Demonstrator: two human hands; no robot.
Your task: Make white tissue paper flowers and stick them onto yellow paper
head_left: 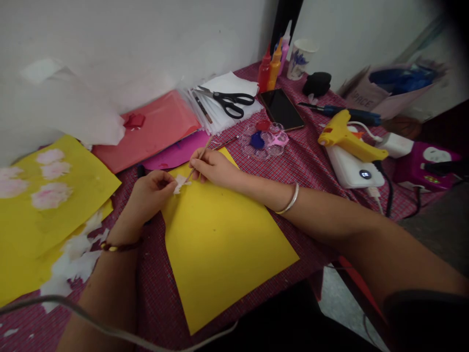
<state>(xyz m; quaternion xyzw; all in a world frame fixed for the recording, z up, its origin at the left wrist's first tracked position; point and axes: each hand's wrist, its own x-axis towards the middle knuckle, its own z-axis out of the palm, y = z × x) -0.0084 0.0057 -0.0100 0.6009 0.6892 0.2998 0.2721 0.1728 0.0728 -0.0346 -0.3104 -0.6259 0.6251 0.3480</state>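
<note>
Over the upper left corner of a yellow sheet of paper, my two hands meet around a small white scrap of paper. My left hand pinches the scrap's left edge between thumb and fingertips. A thin paintbrush is gripped like a pen in my right hand, its tip down at the scrap's right side. Just beyond the right hand lies a clear flower-shaped paint palette with red, blue and pink paint in its wells.
Left, another yellow sheet carries several pale pink paper flowers, with white paper scraps beside it. Scissors, a phone, paint bottles and a paper cup stand behind. A yellow glue gun rests on a white power bank at right.
</note>
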